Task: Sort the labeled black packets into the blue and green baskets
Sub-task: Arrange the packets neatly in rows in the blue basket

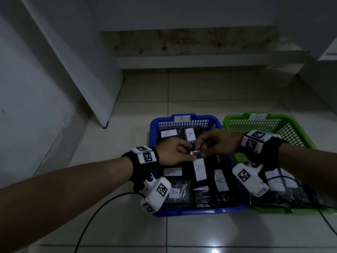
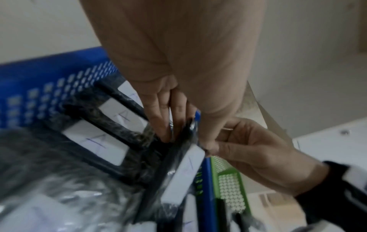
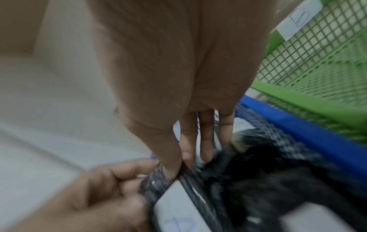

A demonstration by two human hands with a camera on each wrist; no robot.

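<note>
Tiled floor point(image 1: 209, 88) carries both baskets, where 2 hands' fingers point(image 2: 164, 119) pinch 1 slick packet point(image 1: 199, 168) that could slip into the wrong basket.

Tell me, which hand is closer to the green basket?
Right. The right hand is over the blue basket's right part, beside the green basket. The left hand is over its left part, farther away.
</note>
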